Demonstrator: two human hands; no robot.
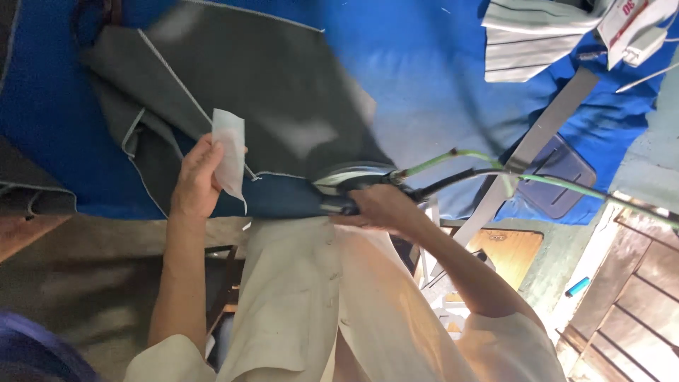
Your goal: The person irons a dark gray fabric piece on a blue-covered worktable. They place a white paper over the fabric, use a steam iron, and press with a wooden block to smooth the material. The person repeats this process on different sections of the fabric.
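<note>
Blue padded counter (424, 85) carries a dark grey garment with pale piped edges (262, 92), partly blurred. Left hand (196, 180) pinches a small white slip of paper (229, 152), fingers clamped on it. Right hand (382, 209) wraps the handle of a steam iron (346, 180) at the garment's hem; the iron's body is mostly hidden.

We see a white paper slip (229, 152) held upright, a steam iron (351, 180) flat on dark grey cloth (262, 85).
</note>
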